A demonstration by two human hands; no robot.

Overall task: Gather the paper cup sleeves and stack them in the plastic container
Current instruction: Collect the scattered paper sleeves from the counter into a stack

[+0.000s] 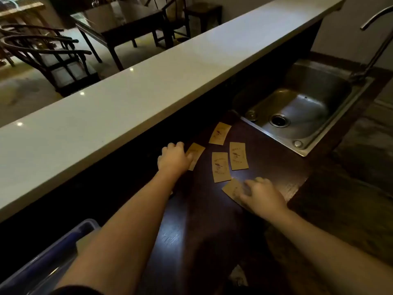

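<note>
Several flat brown paper cup sleeves lie scattered on the dark wooden counter (191, 220). My left hand (173, 158) rests with curled fingers on the leftmost sleeve (196, 154). My right hand (262, 195) presses its fingers on the nearest sleeve (232, 189). Three more sleeves lie untouched between the hands and the sink: a far sleeve (220, 133), a middle sleeve (221, 167) and a right sleeve (238, 156). The clear plastic container (42, 258) stands at the lower left, partly behind my left forearm.
A steel sink (302, 111) with a faucet (376, 39) sits to the right of the sleeves. A raised pale bar top (127, 99) runs along the far side of the counter. Dark chairs and tables stand beyond it.
</note>
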